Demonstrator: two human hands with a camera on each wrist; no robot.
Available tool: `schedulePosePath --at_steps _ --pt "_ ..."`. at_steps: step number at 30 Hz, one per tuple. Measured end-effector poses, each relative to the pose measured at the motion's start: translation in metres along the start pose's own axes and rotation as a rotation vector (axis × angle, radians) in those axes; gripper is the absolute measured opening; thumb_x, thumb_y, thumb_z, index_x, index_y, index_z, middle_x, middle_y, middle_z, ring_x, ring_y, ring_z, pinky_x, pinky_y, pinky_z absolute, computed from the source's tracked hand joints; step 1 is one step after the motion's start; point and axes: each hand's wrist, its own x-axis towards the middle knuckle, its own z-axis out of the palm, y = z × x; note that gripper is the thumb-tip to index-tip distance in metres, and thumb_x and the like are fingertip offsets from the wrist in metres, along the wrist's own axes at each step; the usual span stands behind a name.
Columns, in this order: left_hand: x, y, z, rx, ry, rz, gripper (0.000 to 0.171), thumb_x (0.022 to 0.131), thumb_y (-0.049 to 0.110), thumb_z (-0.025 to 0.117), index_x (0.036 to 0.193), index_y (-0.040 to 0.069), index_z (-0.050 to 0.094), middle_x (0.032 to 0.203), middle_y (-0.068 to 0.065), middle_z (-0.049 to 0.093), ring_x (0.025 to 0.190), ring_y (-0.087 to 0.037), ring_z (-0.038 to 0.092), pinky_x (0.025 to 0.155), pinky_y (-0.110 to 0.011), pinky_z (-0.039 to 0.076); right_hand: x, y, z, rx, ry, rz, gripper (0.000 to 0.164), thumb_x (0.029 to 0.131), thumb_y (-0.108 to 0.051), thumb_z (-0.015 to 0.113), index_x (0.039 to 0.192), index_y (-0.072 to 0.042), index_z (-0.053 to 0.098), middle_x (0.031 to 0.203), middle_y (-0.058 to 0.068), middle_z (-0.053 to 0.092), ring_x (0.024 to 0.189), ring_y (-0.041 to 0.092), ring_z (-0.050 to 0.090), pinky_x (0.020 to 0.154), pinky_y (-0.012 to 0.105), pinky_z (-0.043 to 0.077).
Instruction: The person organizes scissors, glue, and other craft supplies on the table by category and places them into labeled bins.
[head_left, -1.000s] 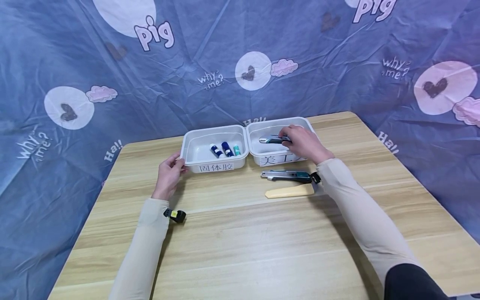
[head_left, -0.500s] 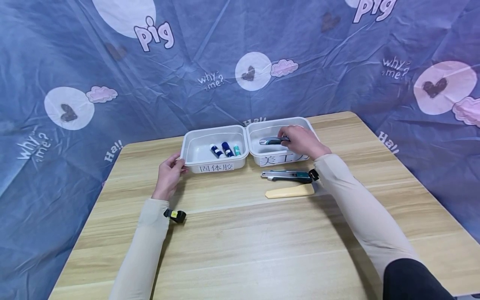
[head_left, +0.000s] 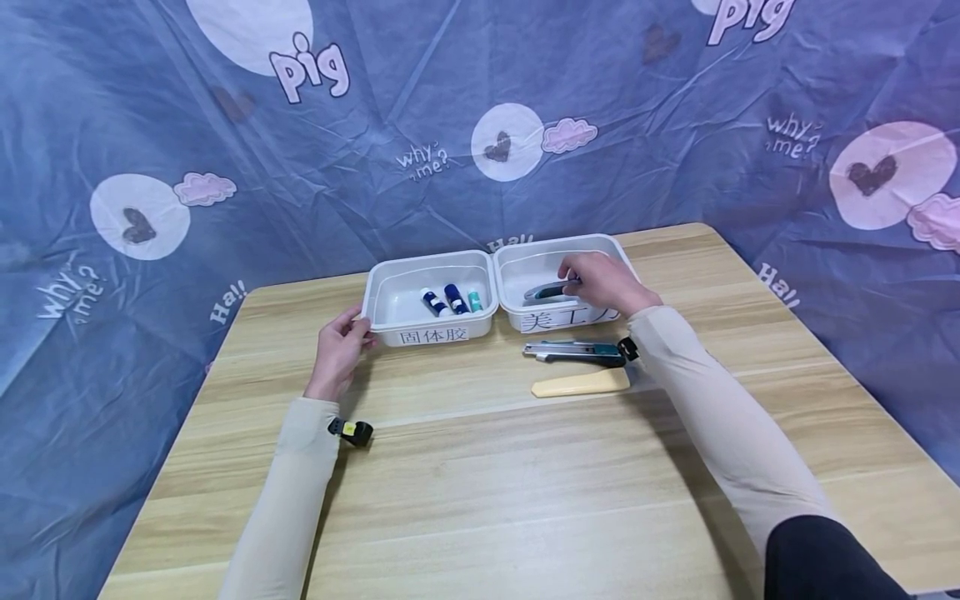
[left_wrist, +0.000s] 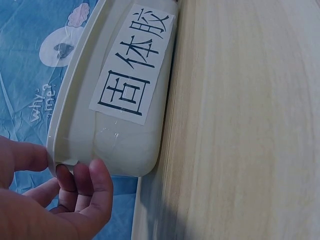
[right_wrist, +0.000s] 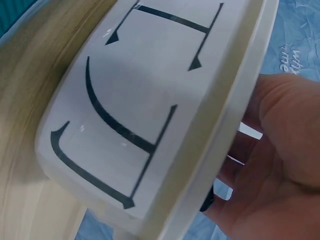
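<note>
In the head view my left hand pinches the left corner of a white plastic bin. The left wrist view shows its thumb and fingers at the rim of that bin. My right hand reaches into a second white bin and grips a utility knife, its front end tilted down inside. From the right wrist, the labelled bin wall hides most of the knife. Another utility knife lies on the table below the right bin.
Two dark blue glue sticks and a teal one lie in the left bin. A yellow-handled cutter-like piece lies nearest on the wooden table. A blue printed cloth hangs behind the table.
The knife in my right hand has moved slightly lower into the right bin, its front end tipping down. My left hand stays at the left bin's corner.
</note>
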Motion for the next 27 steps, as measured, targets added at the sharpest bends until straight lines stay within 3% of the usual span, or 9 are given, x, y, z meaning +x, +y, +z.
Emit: schedulePosePath --at_steps 13,27 --pt "0.0015 -0.0023 0.0018 0.009 -0.004 -0.011 0.043 0.106 0.01 0.052 0.148 0.003 0.052 0.096 -0.002 0.054 0.087 -0.013 0.06 0.088 -0.03 0.061 0.0014 0.0055 0.0022 0.03 -0.018 -0.001 0.025 0.091 -0.01 0.077 0.111 0.002 0.07 0.104 0.019 0.074 0.101 0.034 0.068 0.093 0.05 0.054" --pt "0.0001 -0.0002 0.0012 0.045 0.012 -0.014 0.042 0.106 0.013 0.052 0.148 0.006 0.053 0.097 -0.001 0.054 0.089 -0.013 0.059 0.089 -0.032 0.06 0.0044 0.0101 0.0015 0.026 -0.016 0.101 0.037 0.089 -0.021 0.08 0.116 0.002 0.069 0.116 0.02 0.07 0.11 0.034 0.063 0.096 0.052 0.052"
